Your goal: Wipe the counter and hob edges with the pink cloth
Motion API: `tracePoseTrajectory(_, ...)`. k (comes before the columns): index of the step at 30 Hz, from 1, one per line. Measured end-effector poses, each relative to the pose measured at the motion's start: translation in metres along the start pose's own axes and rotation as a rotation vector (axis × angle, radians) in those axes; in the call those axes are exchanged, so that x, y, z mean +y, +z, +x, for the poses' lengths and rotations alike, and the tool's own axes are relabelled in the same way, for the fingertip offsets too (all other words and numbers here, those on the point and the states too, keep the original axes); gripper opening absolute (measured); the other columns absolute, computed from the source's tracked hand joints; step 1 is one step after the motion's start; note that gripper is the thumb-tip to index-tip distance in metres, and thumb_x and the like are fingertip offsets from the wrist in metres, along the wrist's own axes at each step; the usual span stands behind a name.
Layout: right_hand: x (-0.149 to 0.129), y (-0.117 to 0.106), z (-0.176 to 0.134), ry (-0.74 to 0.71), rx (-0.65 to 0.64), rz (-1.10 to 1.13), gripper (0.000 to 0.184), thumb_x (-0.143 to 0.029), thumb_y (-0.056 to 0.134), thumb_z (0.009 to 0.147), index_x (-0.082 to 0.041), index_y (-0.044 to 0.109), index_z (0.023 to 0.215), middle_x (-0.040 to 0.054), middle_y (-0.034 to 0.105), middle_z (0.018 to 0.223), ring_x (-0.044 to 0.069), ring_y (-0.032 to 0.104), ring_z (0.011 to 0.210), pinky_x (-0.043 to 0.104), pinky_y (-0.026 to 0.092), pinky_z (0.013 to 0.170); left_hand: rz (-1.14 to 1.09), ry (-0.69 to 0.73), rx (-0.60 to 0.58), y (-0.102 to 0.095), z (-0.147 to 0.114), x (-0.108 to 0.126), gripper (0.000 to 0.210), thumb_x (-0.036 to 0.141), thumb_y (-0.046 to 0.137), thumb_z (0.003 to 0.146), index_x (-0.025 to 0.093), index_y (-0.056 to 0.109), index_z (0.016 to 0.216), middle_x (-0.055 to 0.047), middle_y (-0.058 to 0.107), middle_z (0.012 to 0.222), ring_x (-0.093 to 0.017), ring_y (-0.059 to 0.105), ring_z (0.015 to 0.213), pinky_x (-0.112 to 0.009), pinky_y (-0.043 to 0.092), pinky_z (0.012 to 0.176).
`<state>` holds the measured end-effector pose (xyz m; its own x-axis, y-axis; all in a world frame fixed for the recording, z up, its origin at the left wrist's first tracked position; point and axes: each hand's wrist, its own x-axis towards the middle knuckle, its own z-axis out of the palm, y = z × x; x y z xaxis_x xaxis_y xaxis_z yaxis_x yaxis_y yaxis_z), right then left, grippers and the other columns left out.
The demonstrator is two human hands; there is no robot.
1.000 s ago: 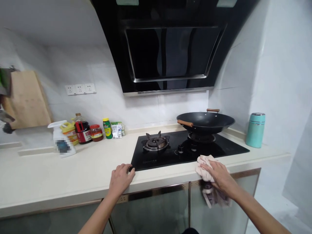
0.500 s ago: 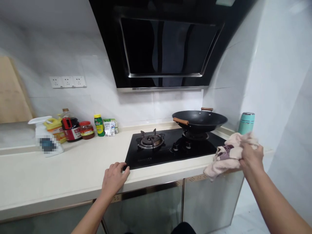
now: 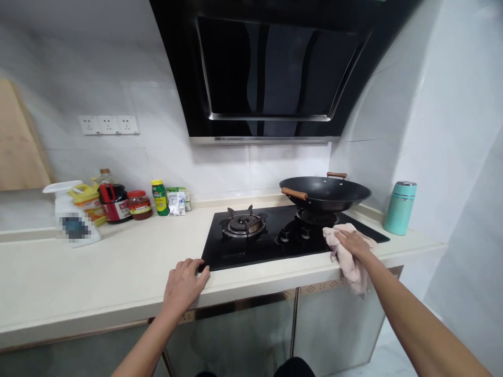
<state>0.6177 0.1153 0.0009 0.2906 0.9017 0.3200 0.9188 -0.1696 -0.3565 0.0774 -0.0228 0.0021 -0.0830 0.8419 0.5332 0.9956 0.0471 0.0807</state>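
Note:
My left hand (image 3: 186,283) rests on the counter with its fingers apart, thumb and fingertips at the front left corner of the black gas stove (image 3: 251,254). At the stove's front right, my right hand (image 3: 353,245) presses a pale pink cloth (image 3: 351,269) against the glass. Part of the cloth hangs down over the counter's front edge. Just behind the cloth, a black wok (image 3: 326,201) with wooden handles sits on the right burner. The left burner (image 3: 244,224) is bare, and two knobs stand between the burners.
A turquoise flask (image 3: 400,208) stands right of the stove. On the left of the counter (image 3: 118,272) are a white spray bottle (image 3: 70,214), a dark sauce jug (image 3: 113,201), a red-lidded jar (image 3: 139,206) and a green bottle (image 3: 160,198). A black range hood (image 3: 271,73) hangs above.
My right hand has moved left with the cloth, from above the counter's right end down onto the stove's front right. The flask now shows fully. My left hand stays in place.

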Motion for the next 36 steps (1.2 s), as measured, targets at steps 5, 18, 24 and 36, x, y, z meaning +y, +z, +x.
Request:
tracePoseTrajectory(5,-0.047,0.007,-0.007,-0.041,-0.095,-0.028,0.062,-0.054,0.037,0.097,-0.019,0.061,0.142,0.0186,0.059,0.145,0.035,0.051,0.137,0.051,0.037,0.112,-0.005,-0.013,-0.016,-0.002,0.000,0.003,0.038,0.041,0.045,0.096,0.020,0.073,0.112,-0.010,0.075,0.114,-0.030,0.065,0.111,-0.043,0.048,0.094)
tracePoseTrajectory(18,-0.181,0.023,-0.125,-0.380,-0.120,0.039,0.056,-0.049,0.047,0.093,-0.014,0.060,0.135,0.0197,0.058,0.138,0.036,0.050,0.129,0.048,0.037,0.107,-0.019,-0.014,0.010,0.001,-0.001,0.003,0.038,0.039,0.046,0.095,0.020,0.074,0.111,-0.011,0.075,0.114,-0.031,0.065,0.110,-0.045,0.048,0.092)
tracePoseTrajectory(24,-0.254,0.039,-0.135,-0.616,-0.235,0.169,0.060,-0.045,0.050,0.093,-0.017,0.053,0.146,0.0169,0.052,0.152,0.032,0.047,0.138,0.042,0.036,0.112,-0.044,-0.011,0.001,-0.001,-0.004,0.002,0.032,0.036,0.049,0.095,0.022,0.073,0.112,-0.009,0.076,0.111,-0.028,0.064,0.109,-0.042,0.046,0.094)
tracePoseTrajectory(36,-0.262,0.072,-0.025,-0.305,-0.162,0.077,0.037,-0.032,0.046,0.099,-0.014,0.061,0.128,0.0209,0.064,0.127,0.028,0.064,0.117,0.037,0.045,0.099,-0.115,0.004,0.043,0.003,-0.008,0.000,0.027,0.039,0.052,0.096,0.025,0.073,0.104,-0.007,0.075,0.107,-0.028,0.065,0.105,-0.042,0.046,0.089)
